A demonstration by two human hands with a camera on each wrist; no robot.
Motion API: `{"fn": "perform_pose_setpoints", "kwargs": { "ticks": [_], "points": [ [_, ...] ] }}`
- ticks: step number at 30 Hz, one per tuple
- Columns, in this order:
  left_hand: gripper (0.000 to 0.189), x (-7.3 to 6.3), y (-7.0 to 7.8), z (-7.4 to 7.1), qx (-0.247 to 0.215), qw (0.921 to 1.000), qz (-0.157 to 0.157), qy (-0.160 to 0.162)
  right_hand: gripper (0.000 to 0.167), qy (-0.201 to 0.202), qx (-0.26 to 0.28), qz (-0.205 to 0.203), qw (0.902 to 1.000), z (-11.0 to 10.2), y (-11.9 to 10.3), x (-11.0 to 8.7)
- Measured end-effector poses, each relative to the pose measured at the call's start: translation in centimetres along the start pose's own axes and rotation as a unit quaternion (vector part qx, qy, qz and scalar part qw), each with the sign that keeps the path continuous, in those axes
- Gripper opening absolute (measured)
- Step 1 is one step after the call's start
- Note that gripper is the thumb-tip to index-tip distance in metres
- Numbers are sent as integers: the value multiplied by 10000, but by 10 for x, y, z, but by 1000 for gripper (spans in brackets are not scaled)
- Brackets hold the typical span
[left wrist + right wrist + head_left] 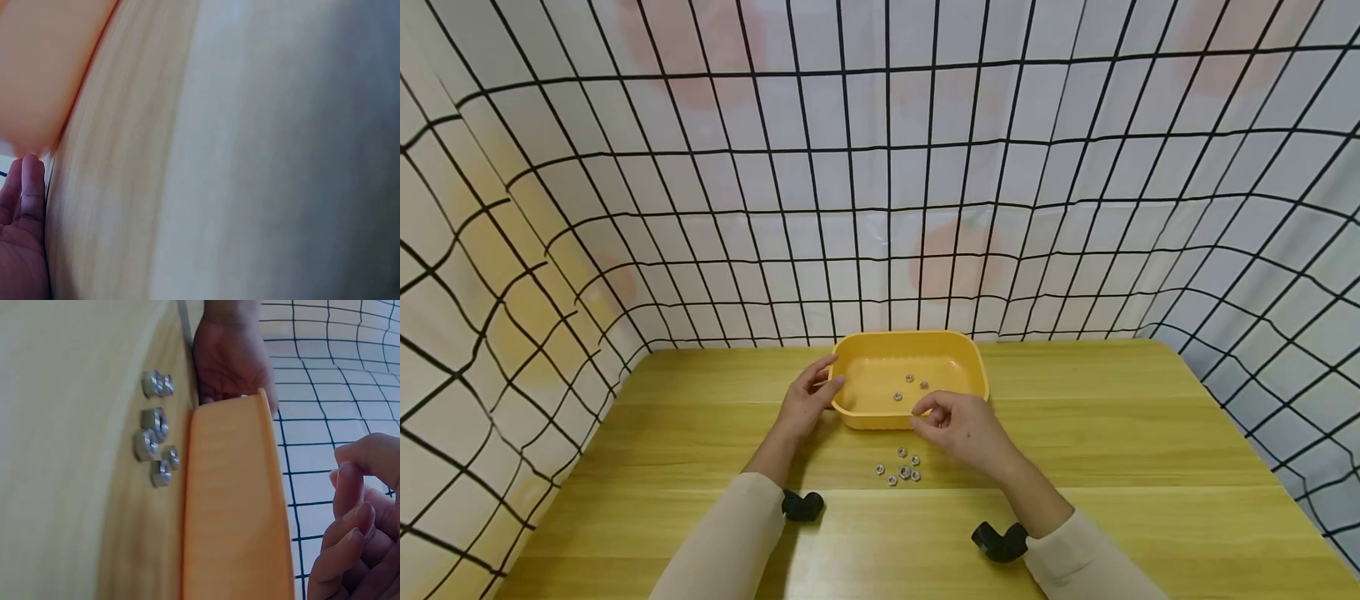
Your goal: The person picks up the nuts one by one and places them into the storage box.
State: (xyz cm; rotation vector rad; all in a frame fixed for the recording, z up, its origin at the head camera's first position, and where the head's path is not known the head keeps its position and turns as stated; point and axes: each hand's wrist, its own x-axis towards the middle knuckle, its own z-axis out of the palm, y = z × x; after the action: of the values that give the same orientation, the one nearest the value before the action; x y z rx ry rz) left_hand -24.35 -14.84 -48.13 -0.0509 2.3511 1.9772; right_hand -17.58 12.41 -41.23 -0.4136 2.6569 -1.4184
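A shallow yellow plastic basin (880, 422) sits on the table, with three metal hex nuts (898, 397) inside. At its left end, my left hand (802, 408) grips the side, thumb over the rim and fingers against the outer wall. In the left wrist view, two of its straight fingers (32, 194) reach the basin's lower edge. My right hand (962, 425) is over the near right rim, fingers loosely bent, thumb and index tips apart, with no nut visible between them. Several more nuts (147, 445) lie on the table just in front of the basin.
The wooden table (700, 450) ends at a white curtain with a black grid (820, 183), which rises close behind the basin and along both sides. Black wrist mounts (1000, 542) show at both wrists, beside cream sleeves (1086, 554).
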Motion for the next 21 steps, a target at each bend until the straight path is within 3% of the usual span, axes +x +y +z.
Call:
{"fn": "perform_pose_setpoints", "kwargs": {
  "ticks": [10,17,21],
  "points": [
    [55,0,1,0,14,9999,-93,-77,8,-334,-5,275,9991,9,20,-12],
    [52,-18,28,0,86,9998,-104,-143,9,-747,-241,296,9965,15,32,-19],
    [53,-19,29,0,27,9999,-103,-132,9,-996,-452,125,9939,20,39,-22]
  ]
}}
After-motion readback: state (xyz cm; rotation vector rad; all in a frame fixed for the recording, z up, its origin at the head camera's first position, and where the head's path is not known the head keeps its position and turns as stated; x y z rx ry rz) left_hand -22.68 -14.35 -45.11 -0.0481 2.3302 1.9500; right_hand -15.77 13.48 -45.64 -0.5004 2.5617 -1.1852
